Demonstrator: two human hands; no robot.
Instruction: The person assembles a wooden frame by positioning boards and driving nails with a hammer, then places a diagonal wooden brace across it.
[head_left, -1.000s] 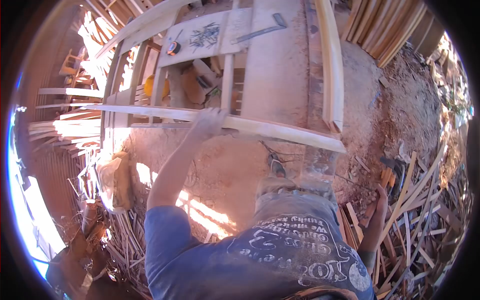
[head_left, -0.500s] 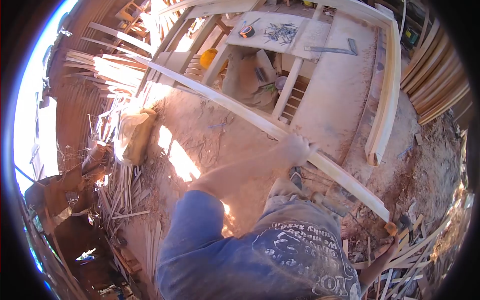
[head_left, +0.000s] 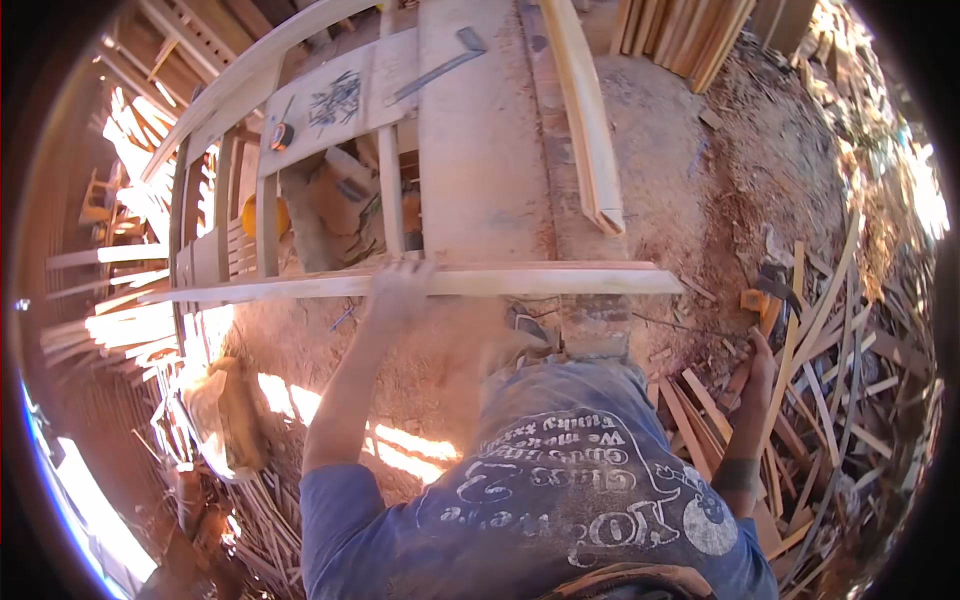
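The middle is crossed by a long board (head_left: 540,284), from nine toward three o'clock. Room is left over bare ground (head_left: 690,180) at two o'clock; the way is blocked at one by stacked planks (head_left: 675,35), at four by wood scraps (head_left: 840,400).

In the upper left, beyond my beam (head_left: 540,282), nails (head_left: 335,98) and a tape measure (head_left: 282,136) lie on a board (head_left: 325,136), left of a square (head_left: 432,77).
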